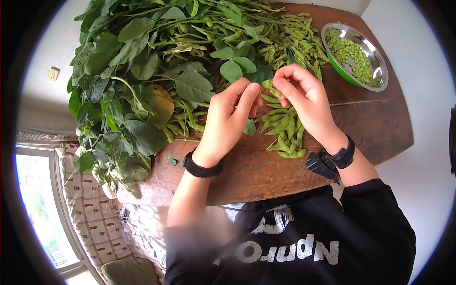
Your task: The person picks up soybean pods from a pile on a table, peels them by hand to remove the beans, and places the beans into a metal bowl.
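A green soybean pod (270, 88) is pinched between the thumb and fingers of my right hand (304, 95). It looks split or bent, though the fingers cover part of it. Close beside it on the left, my left hand (230, 109) is closed, with its thumb pressed against curled fingers; whatever they may hold is hidden. A small pile of plump pods (285, 126) lies on the wooden table just below my hands. At the back right, a metal bowl (381, 71) with a green outside holds shelled beans (354, 57).
Leafy soybean plants (142, 71) are heaped across the table's left and back. More loose pods (301, 35) spread between the heap and the bowl. The brown table (365, 128) has its front edge near my body. A black device (320, 165) hangs by my right wrist.
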### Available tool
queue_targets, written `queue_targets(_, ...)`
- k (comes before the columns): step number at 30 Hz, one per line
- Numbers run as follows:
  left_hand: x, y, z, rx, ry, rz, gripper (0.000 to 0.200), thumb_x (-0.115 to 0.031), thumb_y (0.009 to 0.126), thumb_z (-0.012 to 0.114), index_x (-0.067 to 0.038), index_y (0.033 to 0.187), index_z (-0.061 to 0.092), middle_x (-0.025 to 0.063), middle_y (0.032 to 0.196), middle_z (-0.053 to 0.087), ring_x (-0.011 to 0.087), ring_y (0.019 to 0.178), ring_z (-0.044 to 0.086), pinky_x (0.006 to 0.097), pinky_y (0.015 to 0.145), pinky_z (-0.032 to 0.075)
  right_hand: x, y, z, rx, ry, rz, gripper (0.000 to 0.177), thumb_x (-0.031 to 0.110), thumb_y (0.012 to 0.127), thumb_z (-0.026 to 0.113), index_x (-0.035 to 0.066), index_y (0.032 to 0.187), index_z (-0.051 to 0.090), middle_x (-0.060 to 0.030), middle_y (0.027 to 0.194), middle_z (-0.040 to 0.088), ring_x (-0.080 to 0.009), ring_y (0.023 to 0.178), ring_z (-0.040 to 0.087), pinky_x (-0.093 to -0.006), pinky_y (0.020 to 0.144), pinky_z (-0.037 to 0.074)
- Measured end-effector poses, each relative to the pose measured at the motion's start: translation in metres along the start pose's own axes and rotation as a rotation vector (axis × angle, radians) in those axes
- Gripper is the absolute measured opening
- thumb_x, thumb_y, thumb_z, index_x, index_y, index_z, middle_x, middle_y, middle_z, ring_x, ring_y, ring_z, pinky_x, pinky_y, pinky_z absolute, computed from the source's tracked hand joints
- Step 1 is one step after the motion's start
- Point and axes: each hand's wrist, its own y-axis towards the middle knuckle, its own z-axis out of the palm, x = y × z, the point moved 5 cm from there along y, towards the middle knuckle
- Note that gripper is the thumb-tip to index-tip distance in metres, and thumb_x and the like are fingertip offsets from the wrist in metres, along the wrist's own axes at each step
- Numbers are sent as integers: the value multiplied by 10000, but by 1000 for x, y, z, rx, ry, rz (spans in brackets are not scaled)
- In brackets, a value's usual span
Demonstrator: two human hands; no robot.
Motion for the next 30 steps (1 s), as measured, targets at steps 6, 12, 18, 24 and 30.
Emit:
queue_targets(6,0,-1,6,31,-32,52,230,-156,1020,489,-7,880,596,13,634,537,81,592,486,243,570,416,12,-2,3,-47,-242,-253,81,58,918,649,12,973,611,-25,890,620,-95,770,584,-227,674,463)
queue_targets(12,-3,0,5,-17,30,64,214,-143,1017,489,-5,896,601,24,636,530,94,587,489,251,564,415,27,-6,2,-160,-542,-573,112,-4,863,674,15,961,624,-66,891,618,-156,758,604,-259,638,479)
queue_targets(18,-5,0,7,35,15,114,201,-135,1019,479,-4,910,587,39,657,542,115,596,504,267,573,428,31,-9,8,-107,-595,-596,110,-26,848,680,6,941,630,-75,887,613,-153,736,603,-243,590,472)
queue_targets(24,-7,-2,6,-3,67,138,189,-135,1017,480,0,915,563,47,661,548,134,599,512,277,583,437,26,-7,8,-68,-516,-580,91,-19,856,673,-2,936,632,-80,886,610,-184,756,608,-276,651,490)
queue_targets(30,-9,-4,4,14,60,130,169,-144,1002,524,-1,928,577,45,679,571,112,607,523,267,573,436,23,-7,8,-9,-367,-445,63,18,893,652,-7,942,622,-72,905,609,-166,813,600,-264,718,479)
